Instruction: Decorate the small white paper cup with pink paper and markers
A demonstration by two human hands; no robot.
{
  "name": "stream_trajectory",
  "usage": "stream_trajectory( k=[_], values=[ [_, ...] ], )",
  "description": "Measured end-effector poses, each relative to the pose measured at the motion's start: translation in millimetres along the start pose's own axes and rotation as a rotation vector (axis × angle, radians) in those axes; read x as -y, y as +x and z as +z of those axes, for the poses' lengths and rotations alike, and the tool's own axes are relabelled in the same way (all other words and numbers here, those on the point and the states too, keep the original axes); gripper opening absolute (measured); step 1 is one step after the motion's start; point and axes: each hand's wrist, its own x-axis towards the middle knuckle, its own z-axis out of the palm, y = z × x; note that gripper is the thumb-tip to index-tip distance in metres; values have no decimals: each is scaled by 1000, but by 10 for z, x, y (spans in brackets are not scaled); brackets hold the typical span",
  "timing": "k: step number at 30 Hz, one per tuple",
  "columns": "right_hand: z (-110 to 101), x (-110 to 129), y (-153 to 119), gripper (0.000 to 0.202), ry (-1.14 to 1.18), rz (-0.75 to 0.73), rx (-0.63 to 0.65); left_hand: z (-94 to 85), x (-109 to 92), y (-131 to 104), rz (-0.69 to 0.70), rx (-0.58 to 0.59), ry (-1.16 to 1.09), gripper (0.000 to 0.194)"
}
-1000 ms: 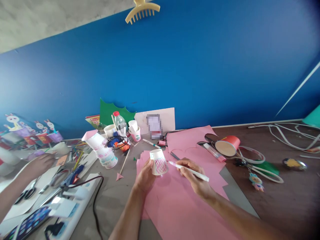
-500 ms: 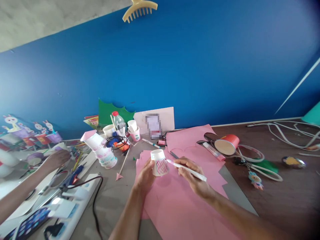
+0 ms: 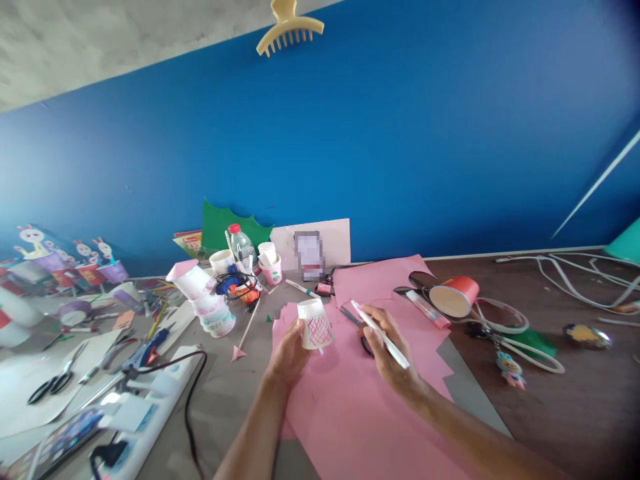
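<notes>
My left hand [image 3: 290, 352] grips a small white paper cup [image 3: 315, 325] upside down and slightly tilted, above pink paper [image 3: 360, 407]. Crossed pink lines cover part of the cup's side. A white marker pen with a pink tip [image 3: 385, 337] is held in my right hand [image 3: 393, 347], its tip pointing up and left, apart from the cup. Partly under my right hand lie dark-handled scissors [image 3: 354, 317], their blades on the pink paper. Left of the cup stands a stack of decorated paper cups [image 3: 213, 313] with a pink pointed top.
A power strip [image 3: 150, 427] with a black cable lies at the left, near another pair of scissors [image 3: 57, 383] and a blue glue gun [image 3: 153, 350]. A plastic bottle [image 3: 243, 248] stands behind the stack. An orange paper cup [image 3: 463, 295] lies at the right, beside white cables [image 3: 530, 350].
The marker's tip has moved up and away from the cup. My left hand has turned the cup slightly. Another person's arm at the left has left the view.
</notes>
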Motion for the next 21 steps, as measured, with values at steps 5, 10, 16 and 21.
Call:
stream_trajectory(
  k=[5,10,16,21],
  values=[
    [-67,-163,45,31,-122,-94,50,0,7,-9,21,-5,-23,51],
    [-49,-183,36,31,-187,-221,23,-14,0,-23,16,-9,-17,49],
    [-1,-257,6,36,-301,-262,109,-22,-9,-41,-6,-45,-30,50],
    [3,-282,1,34,-311,-251,120,-26,-7,-51,-25,-60,-29,52]
  ],
)
